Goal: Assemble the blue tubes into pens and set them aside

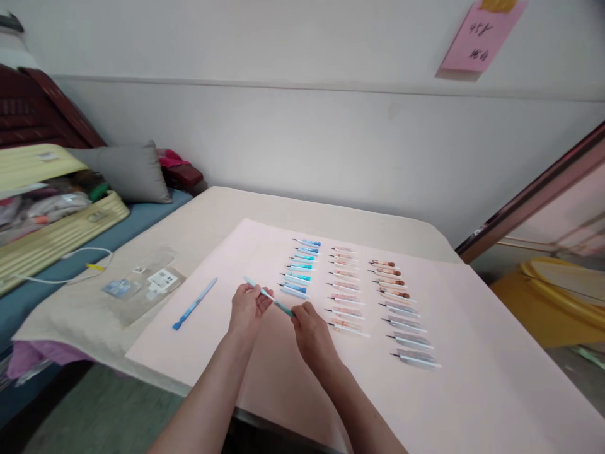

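At the far left we see an open yellow suitcase (61, 230) with a small label on its lid, too blurred to read. Nearer us, clear packets (142, 282) lie on the beige table (208, 214). They carry white printed stickers, and we cannot make out the print. A blue pen (195, 304) lies alone on the pink sheet (472, 353), well apart from the hands.

The left hand (246, 310) comes up from the lower edge with the forearm straight and the palm turned inward. Its thumb and fingertips pinch the pale barrel of a slim pen (271, 297). The pen hangs just above the sheet and slants down to the right. The right hand (312, 334) is knuckles up, and its fingertips are pressed together on the pen's darker teal end.

Just beyond the hands we count three columns of small pens: a blue column (302, 268), a pink column (346, 290), and a brown and grey column (401, 309). Any printing on them is too small to tell.

High on the wall at the right hangs a pink note (482, 34) with dark handwriting that we cannot read
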`<state>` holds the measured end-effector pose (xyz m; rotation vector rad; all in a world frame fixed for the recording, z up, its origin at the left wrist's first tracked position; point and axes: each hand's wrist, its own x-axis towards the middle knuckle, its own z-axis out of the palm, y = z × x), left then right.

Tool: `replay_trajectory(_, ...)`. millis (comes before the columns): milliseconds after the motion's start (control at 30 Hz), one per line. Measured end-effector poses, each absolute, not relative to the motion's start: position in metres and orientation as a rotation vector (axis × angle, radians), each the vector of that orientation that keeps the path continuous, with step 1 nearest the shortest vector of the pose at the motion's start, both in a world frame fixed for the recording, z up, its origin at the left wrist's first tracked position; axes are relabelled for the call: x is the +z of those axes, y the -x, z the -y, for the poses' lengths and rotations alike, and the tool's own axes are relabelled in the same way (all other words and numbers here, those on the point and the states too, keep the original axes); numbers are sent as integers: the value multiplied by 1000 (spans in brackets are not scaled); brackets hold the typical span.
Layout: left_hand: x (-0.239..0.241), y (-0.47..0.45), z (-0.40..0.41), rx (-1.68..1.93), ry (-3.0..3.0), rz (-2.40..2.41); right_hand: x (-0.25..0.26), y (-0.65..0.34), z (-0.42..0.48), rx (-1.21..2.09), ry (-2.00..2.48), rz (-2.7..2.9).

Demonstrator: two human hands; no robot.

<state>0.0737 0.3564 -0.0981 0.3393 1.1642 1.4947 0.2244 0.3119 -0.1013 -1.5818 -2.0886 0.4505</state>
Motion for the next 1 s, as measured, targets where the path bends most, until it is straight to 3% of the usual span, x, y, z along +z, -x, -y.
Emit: replay_trajectory(1000, -87, -90, -340, 1376, -579, -1214, -99, -224, -311, 538, 1555, 1882)
